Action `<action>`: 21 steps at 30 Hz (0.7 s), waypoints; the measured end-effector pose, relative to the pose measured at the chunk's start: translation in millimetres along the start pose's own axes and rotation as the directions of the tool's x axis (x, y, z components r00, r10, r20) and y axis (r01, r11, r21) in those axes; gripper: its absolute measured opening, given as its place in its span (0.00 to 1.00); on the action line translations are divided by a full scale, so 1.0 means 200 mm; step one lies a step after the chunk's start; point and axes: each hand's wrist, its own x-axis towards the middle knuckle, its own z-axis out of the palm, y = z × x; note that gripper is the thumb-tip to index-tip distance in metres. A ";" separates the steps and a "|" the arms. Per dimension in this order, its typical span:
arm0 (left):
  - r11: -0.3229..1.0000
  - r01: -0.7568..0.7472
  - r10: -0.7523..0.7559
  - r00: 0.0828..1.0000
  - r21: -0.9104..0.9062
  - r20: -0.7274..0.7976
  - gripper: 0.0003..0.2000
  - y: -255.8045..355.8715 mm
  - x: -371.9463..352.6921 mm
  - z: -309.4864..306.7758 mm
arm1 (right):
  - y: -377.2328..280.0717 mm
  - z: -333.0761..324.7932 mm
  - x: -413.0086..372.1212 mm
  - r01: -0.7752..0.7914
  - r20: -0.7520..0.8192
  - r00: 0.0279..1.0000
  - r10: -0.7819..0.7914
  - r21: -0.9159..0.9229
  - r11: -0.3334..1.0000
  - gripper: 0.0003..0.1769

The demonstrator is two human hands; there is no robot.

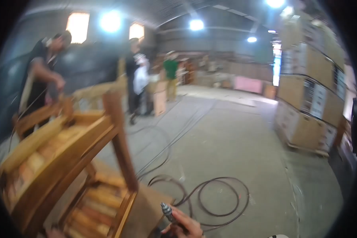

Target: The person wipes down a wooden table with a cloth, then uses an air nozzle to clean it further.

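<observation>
My right hand [186, 225], at the bottom centre, has its fingers wrapped round a dark tool with a metal tip [167, 211] that points up and left. To the left of it stands a wooden furniture frame [79, 154] with a slatted upper part and a slatted lower shelf [97, 208]. Low at the left, by the frame's lower part, a blurred bit of my left hand [54, 233] shows; its fingers cannot be made out.
Coiled hose [248, 198] lies on the floor right of the frame. Stacked cardboard boxes [305, 95] stand on a pallet at right. A person [39, 75] bends over woodwork at left; other people [137, 75] stand farther back.
</observation>
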 end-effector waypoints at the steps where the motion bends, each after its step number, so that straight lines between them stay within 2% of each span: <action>1: 0.998 0.050 -0.050 0.999 0.024 -0.007 0.10 -0.03 -0.01 0.13 | -0.04 0.00 0.05 -0.004 0.100 0.995 0.000 0.040 0.999 0.32; 2: 0.994 0.101 -0.100 0.995 0.047 -0.015 0.09 -0.07 -0.02 0.25 | 0.06 -0.01 0.01 0.088 0.266 0.959 -0.092 0.025 0.996 0.41; 3: 0.998 0.059 -0.059 0.997 -0.018 -0.047 0.09 -0.06 -0.02 0.17 | 0.04 -0.02 0.03 0.143 0.338 0.932 -0.130 -0.015 0.990 0.40; 4: 1.000 0.014 -0.012 0.995 0.018 -0.095 0.08 -0.04 -0.03 0.14 | 0.02 -0.02 0.04 0.154 0.379 0.913 -0.149 0.018 0.988 0.39; 5: 0.999 0.032 -0.031 0.999 -0.012 0.038 0.09 -0.03 -0.02 0.10 | 0.04 -0.02 0.07 0.242 0.387 0.891 -0.238 0.040 0.970 0.38; 6: 0.998 -0.011 0.014 0.999 -0.070 0.036 0.08 -0.02 -0.03 0.08 | 0.00 -0.02 0.12 0.236 0.441 0.863 -0.245 0.077 0.969 0.35; 7: 0.999 -0.023 0.025 0.996 -0.027 0.088 0.08 0.00 -0.03 0.01 | -0.03 0.00 0.18 0.198 0.512 0.832 -0.215 0.087 0.976 0.33; 8: 0.998 -0.020 0.028 0.991 -0.060 0.132 0.08 0.01 -0.03 -0.01 | -0.06 0.03 0.25 0.252 0.619 0.759 -0.202 0.006 0.968 0.32; 9: 0.991 -0.101 0.108 0.991 -0.089 0.076 0.08 -0.01 -0.05 -0.05 | -0.12 0.07 0.33 0.339 0.726 0.661 -0.190 -0.063 0.939 0.33; 11: 0.996 -0.073 0.080 0.987 -0.054 0.138 0.10 0.00 -0.06 -0.11 | -0.12 0.20 0.45 0.325 0.813 0.531 -0.240 0.067 0.943 0.32; 12: 0.998 -0.027 0.033 0.993 -0.055 0.117 0.11 0.01 -0.07 -0.16 | -0.12 0.29 0.51 0.336 0.841 0.464 -0.279 0.124 0.934 0.31; 14: 0.970 0.185 -0.187 0.982 -0.161 0.002 0.17 -0.03 -0.18 -0.27 | -0.16 0.44 0.58 0.354 0.879 0.331 -0.344 0.222 0.908 0.30; 15: 0.934 0.284 -0.301 0.952 -0.219 -0.050 0.18 -0.07 -0.24 -0.23 | -0.17 0.57 0.60 0.432 0.907 0.295 -0.300 0.154 0.889 0.29; 17: 0.828 0.435 -0.507 0.850 -0.354 -0.142 0.19 -0.19 -0.35 -0.14 | -0.18 0.84 0.63 0.525 0.894 0.297 -0.334 0.139 0.839 0.26; 18: 0.755 0.486 -0.581 0.807 -0.441 -0.105 0.20 -0.21 -0.38 -0.14 | -0.15 0.99 0.63 0.543 0.853 0.320 -0.412 0.191 0.818 0.24; 19: 0.666 0.535 -0.653 0.755 -0.520 -0.059 0.20 -0.22 -0.42 -0.14 | -0.14 1.19 0.64 0.403 0.924 0.266 -0.275 0.152 0.902 0.21; 20: 0.657 0.546 -0.660 0.749 -0.520 -0.048 0.21 -0.21 -0.43 -0.16 | -0.15 1.35 0.66 0.266 0.971 0.187 -0.146 0.093 0.959 0.18; 21: 0.648 0.557 -0.668 0.743 -0.520 -0.036 0.21 -0.21 -0.44 -0.18 | -0.17 1.42 0.65 0.328 0.955 0.233 -0.185 0.102 0.939 0.15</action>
